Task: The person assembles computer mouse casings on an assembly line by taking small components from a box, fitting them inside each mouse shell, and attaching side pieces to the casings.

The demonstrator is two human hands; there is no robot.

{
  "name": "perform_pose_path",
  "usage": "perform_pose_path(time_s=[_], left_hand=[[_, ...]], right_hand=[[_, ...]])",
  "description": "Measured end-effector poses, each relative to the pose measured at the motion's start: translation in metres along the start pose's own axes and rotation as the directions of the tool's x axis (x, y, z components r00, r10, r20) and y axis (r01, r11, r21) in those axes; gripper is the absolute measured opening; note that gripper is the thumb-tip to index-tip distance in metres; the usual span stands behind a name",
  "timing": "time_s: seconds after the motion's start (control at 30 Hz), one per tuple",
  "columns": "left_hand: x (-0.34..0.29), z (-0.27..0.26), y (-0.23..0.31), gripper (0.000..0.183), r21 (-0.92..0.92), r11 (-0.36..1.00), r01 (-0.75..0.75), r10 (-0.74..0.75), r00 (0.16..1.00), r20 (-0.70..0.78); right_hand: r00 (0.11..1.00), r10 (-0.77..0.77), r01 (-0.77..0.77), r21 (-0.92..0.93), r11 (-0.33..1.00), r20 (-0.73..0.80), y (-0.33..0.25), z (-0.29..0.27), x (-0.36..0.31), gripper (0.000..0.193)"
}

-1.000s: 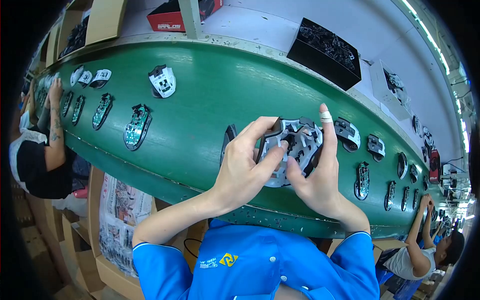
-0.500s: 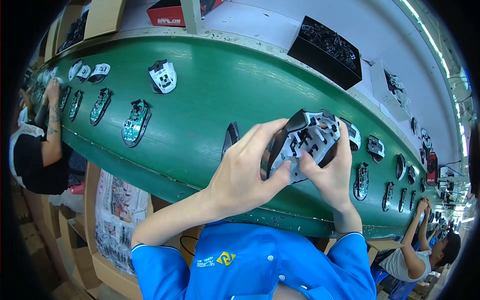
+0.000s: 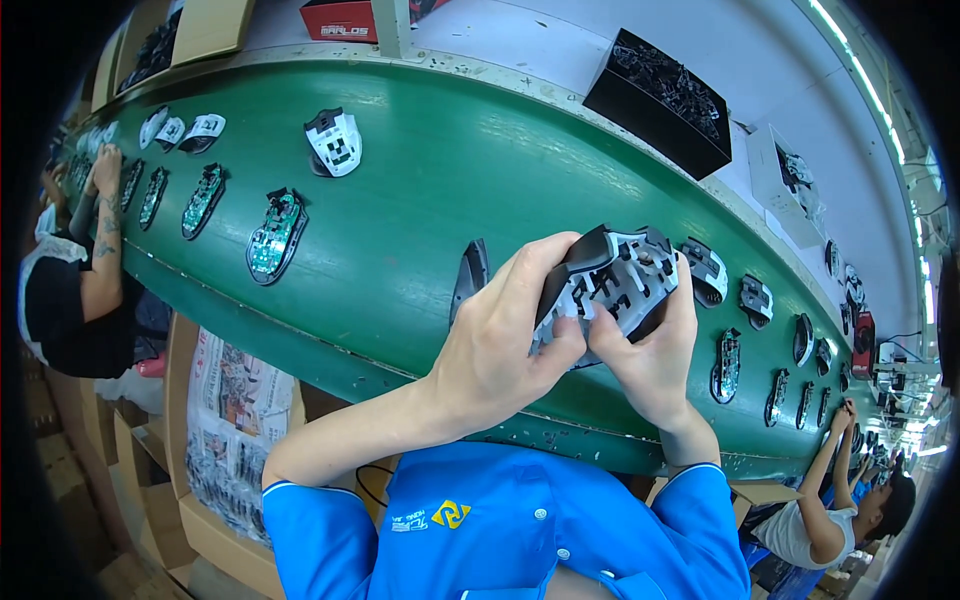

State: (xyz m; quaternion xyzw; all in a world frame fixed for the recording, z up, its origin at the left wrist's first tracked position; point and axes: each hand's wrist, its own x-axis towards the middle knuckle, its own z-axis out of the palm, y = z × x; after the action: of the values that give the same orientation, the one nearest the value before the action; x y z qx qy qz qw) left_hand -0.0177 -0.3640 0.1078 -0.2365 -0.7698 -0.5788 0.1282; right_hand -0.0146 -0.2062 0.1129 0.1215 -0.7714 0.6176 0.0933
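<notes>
Between both hands I hold a mouse top shell [image 3: 625, 285], its pale ribbed inside turned toward me and its dark side panels outward. My left hand [image 3: 505, 325] grips it from the left, with the thumb against the lower inner edge. My right hand [image 3: 650, 350] wraps round the right side, its thumb pressed on the inside close to the left thumb. Just left of my left hand, a dark curved mouse part [image 3: 470, 275] lies on the green belt, partly hidden by the hand. Beyond my right hand rests another mouse shell [image 3: 704, 272].
On the green belt [image 3: 420, 160], mouse bases with circuit boards [image 3: 277, 237] and white-and-black shells [image 3: 335, 142] lie in rows on both sides. A black box of small parts [image 3: 660, 105] stands on the far ledge. Co-workers sit at far left [image 3: 75, 300] and right [image 3: 825, 520].
The shell has tipped slightly in my hands, and my thumbs have come closer together on its inside. The surrounding parts appear slightly shifted in the view.
</notes>
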Motion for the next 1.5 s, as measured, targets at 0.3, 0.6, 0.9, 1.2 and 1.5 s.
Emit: perform_pose_path(time_s=[0.3, 0.6, 0.9, 1.2, 1.5], left_hand=[[0.001, -0.007, 0.000, 0.051, 0.007, 1.000, 0.013, -0.013, 0.999, 0.050], [0.039, -0.147, -0.033, 0.051, 0.535, 0.770, 0.348, -0.172, 0.920, -0.352], [0.081, -0.174, -0.129, 0.083, 0.919, 0.035, 0.392, -0.450, 0.827, -0.336], [0.107, -0.149, -0.180, 0.073, 0.952, 0.206, 0.227, -0.325, 0.933, -0.152], [0.082, -0.137, -0.117, 0.056, -0.328, 0.709, 0.625, -0.677, 0.733, -0.066]], right_hand=[[1.000, -0.023, 0.023, -0.018, 1.000, 0.019, 0.000, 0.002, 0.001, 0.053], [0.951, -0.277, 0.227, -0.922, 0.314, 0.140, 0.086, -0.011, 0.150, 0.038], [0.809, -0.170, 0.566, -0.668, 0.483, 0.563, 0.059, 0.024, 0.123, 0.060], [0.660, -0.100, 0.741, -0.622, 0.255, 0.745, 0.058, 0.000, 0.017, 0.041], [0.607, -0.176, 0.794, -0.598, 0.109, 0.775, 0.065, -0.010, 0.009, 0.051]])
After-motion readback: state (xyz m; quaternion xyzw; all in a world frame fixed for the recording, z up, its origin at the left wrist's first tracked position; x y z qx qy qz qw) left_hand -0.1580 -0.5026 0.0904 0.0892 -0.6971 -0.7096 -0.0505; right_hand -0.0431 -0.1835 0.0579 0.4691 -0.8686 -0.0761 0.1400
